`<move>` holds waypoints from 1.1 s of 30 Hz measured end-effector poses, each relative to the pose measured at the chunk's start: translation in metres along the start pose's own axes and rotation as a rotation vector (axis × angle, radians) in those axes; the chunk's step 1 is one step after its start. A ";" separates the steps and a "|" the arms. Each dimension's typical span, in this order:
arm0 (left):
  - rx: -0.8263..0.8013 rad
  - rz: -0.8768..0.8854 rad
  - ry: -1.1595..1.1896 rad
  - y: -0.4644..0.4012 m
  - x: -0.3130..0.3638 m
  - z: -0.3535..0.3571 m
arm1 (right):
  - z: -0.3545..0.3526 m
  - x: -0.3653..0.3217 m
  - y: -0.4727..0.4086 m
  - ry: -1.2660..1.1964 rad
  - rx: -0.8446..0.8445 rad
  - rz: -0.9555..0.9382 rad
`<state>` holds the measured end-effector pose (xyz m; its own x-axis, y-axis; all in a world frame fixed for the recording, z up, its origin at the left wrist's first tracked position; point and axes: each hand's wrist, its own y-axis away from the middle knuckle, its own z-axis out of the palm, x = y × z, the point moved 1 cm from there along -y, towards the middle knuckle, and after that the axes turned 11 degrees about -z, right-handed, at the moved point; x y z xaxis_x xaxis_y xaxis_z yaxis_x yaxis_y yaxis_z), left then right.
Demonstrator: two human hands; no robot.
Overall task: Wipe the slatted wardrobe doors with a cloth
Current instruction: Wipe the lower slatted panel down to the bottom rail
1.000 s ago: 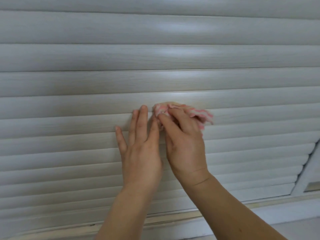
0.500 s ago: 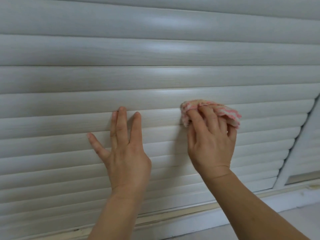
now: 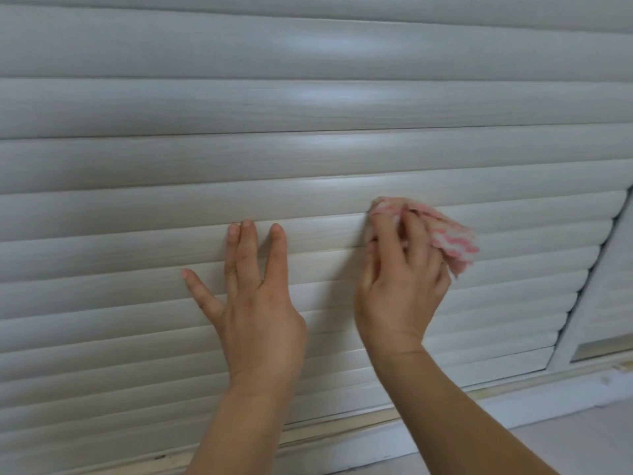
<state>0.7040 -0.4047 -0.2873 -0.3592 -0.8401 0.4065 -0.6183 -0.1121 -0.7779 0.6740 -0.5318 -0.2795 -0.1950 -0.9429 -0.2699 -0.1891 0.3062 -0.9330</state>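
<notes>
The slatted wardrobe door [image 3: 308, 159] fills the view, its pale wood-grain slats running side to side. My right hand [image 3: 400, 282] presses a crumpled pink-and-white cloth [image 3: 448, 241] against a slat right of centre, fingers curled over it. Part of the cloth sticks out to the right of the fingers. My left hand [image 3: 253, 303] lies flat on the slats to the left, fingers spread, holding nothing.
The door's white frame post [image 3: 589, 303] slants down at the far right, with a second panel [image 3: 616, 269] beyond it. A white bottom rail [image 3: 342, 443] runs under the slats, and pale floor [image 3: 582, 437] shows at the lower right.
My right hand has slid the cloth to the right along the slat, away from my left hand. My left hand stays flat on the slats with its fingers spread wider.
</notes>
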 end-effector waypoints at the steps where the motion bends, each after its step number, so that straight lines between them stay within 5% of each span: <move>1: -0.006 0.000 -0.001 -0.001 0.000 0.000 | -0.001 -0.009 0.004 0.011 -0.028 -0.079; 5: -0.017 -0.001 0.013 -0.003 0.001 -0.004 | -0.006 -0.039 0.012 0.023 -0.165 -0.355; 9: -0.020 -0.030 0.030 -0.001 0.003 -0.006 | -0.006 -0.025 0.008 0.075 -0.228 -0.406; 24: -0.087 -0.125 0.101 0.006 0.030 -0.005 | -0.026 0.081 -0.046 0.028 -0.217 0.231; 33: -0.156 -0.082 0.090 0.013 0.037 -0.003 | -0.035 0.119 -0.050 -0.094 -0.206 0.451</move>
<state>0.6805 -0.4356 -0.2806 -0.3597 -0.7798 0.5124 -0.7465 -0.0890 -0.6594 0.6266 -0.6541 -0.2570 -0.2154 -0.7157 -0.6644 -0.2938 0.6963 -0.6548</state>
